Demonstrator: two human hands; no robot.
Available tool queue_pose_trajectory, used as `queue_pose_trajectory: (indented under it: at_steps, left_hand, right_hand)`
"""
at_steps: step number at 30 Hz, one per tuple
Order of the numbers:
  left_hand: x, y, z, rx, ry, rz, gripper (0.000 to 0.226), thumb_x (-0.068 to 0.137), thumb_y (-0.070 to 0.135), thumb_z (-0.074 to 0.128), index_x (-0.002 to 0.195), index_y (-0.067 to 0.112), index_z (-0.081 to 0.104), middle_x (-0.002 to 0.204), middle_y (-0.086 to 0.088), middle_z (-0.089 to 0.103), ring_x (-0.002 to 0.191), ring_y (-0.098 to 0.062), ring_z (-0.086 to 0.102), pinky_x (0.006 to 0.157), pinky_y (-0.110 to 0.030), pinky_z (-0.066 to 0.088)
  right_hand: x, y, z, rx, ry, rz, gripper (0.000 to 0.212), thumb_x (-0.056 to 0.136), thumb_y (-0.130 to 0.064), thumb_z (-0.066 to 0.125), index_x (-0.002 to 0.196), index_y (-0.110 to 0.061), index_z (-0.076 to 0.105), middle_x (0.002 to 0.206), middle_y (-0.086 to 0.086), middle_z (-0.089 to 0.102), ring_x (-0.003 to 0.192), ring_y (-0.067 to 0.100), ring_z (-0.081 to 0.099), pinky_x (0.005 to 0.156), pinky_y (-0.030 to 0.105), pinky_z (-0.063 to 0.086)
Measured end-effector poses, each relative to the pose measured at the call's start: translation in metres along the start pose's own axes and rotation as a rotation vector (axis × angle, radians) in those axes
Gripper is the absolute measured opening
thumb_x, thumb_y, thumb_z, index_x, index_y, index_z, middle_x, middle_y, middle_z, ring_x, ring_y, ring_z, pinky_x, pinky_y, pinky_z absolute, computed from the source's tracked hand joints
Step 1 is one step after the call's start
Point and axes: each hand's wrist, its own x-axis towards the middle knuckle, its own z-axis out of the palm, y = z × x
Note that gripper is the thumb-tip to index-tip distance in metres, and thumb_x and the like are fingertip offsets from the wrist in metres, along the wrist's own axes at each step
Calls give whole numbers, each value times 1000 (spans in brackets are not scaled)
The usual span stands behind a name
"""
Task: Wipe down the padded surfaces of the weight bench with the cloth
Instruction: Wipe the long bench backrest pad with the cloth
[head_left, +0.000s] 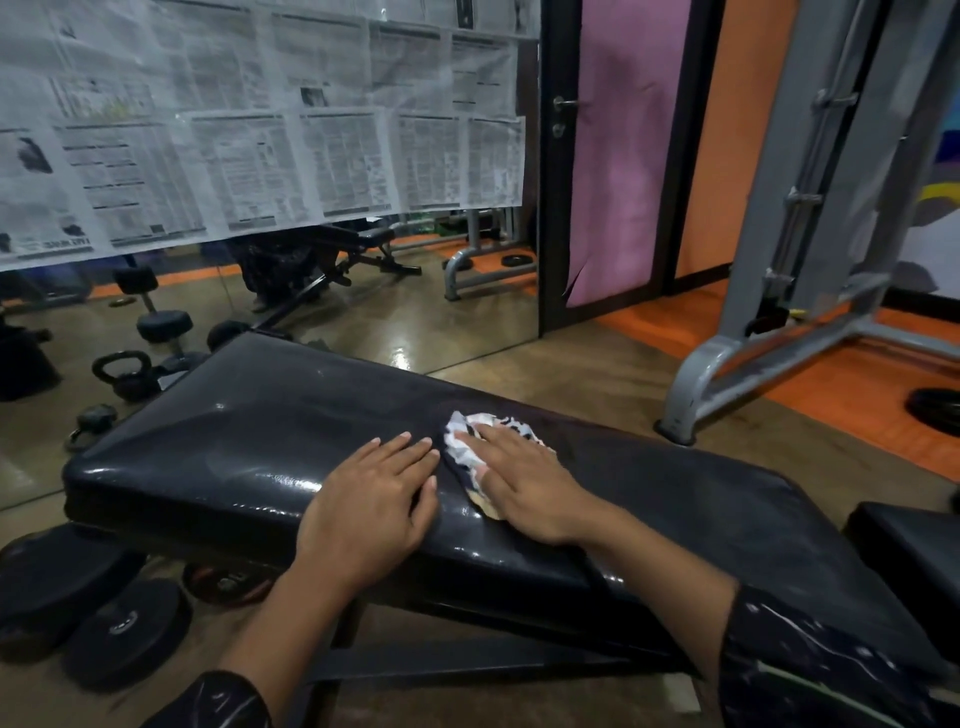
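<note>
1. Left hand (371, 501): palm down, fingers spread and extended, pressed flat.
2. Right hand (524, 480): palm down, fingers straight and slightly splayed, just beside the left.
3. Both forearms bare, dark sleeves pushed up near the elbows.

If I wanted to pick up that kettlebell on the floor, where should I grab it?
Probably by the loop handle on top of the kettlebell, reaching down from above. It stands upright, so the handle arches clear over the round body, leaving room for fingers to hook through.

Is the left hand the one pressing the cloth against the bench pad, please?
No, the right hand lies flat on the cloth, while the left hand rests bare on the bench pad beside it.
</note>
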Motion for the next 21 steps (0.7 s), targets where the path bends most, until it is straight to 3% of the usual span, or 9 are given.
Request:
queue_pose_trajectory:
  at_steps: [7,10,15,17,21]
  left_hand:
    - [0,0,2,-13,10,-28,43,89,34,38,110,17,72,117,1,68,114,-15,61,100,-34,43]
    - [0,0,2,-13,14,-29,43,88,34,38,109,17,72,116,0,69,114,-16,61,100,-34,43]
    - [-1,0,2,-19,-1,-29,45,89,34,37,110,16,71,117,0,68,115,-16,60,101,-34,42]
    - [-1,1,2,-17,4,-25,45,89,35,36,110,16,71,117,0,68,115,-16,60,101,-34,41]
    - [-1,2,0,-15,13,-34,45,88,34,37,108,17,72,115,1,69,113,-15,62,99,-34,43]
  right_hand:
    - [58,37,-15,-38,12,224,49,98,-37,22,147,-33,23,154,2,30,143,25,24,115,50,18]
    - [67,22,-9,-43,-26,203,51,99,-39,22,149,-32,20,158,3,23,146,27,19,116,52,17]
    - [5,13,0,-21,-33,28,52,100,-40,22,151,-33,14,162,-3,9,149,18,3,120,44,7]
    - [-10,32,-4,-25,-34,53,52,100,-41,22,151,-32,16,161,-4,11,149,16,6,121,41,6]
    - [17,62,-19,-46,4,237,50,99,-40,21,149,-33,23,157,0,26,146,22,20,117,48,16]
